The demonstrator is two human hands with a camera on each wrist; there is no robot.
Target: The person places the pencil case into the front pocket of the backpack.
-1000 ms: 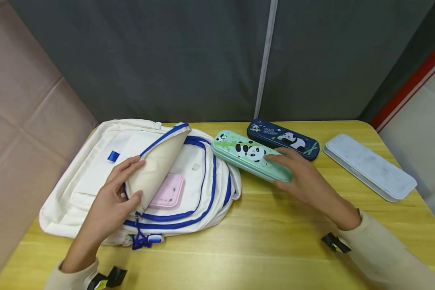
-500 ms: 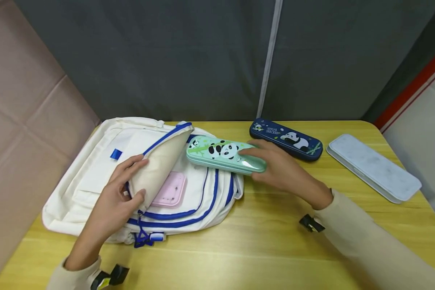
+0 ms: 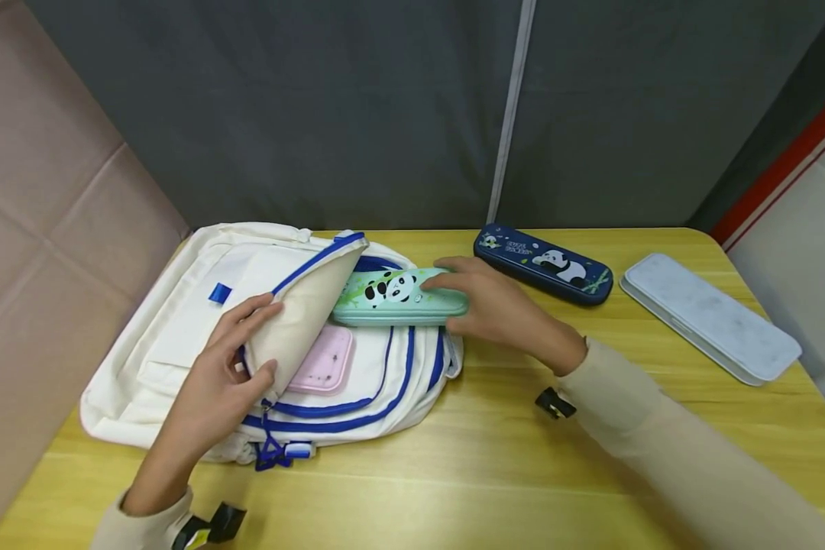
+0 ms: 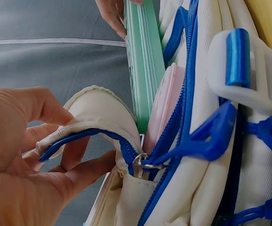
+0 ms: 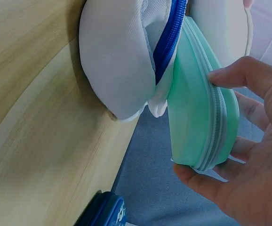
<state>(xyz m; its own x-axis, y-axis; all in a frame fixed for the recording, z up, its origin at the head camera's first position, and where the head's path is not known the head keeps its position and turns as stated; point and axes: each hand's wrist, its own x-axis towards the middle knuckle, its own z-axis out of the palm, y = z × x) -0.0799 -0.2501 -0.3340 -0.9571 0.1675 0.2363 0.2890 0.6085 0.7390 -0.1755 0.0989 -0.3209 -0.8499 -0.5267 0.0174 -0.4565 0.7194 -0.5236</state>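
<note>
At backpack flap [image 3: 308, 312], green case [image 3: 399, 299] (held), long axis pointing left

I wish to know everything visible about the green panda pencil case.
The mint-green pencil case looks smooth, rounded and plastic-like, with a panda-and-bamboo print on top and a zipper along its side, closed where visible. The right hand grips one end; the other is hidden behind the raised flap of the white backpack.
</note>
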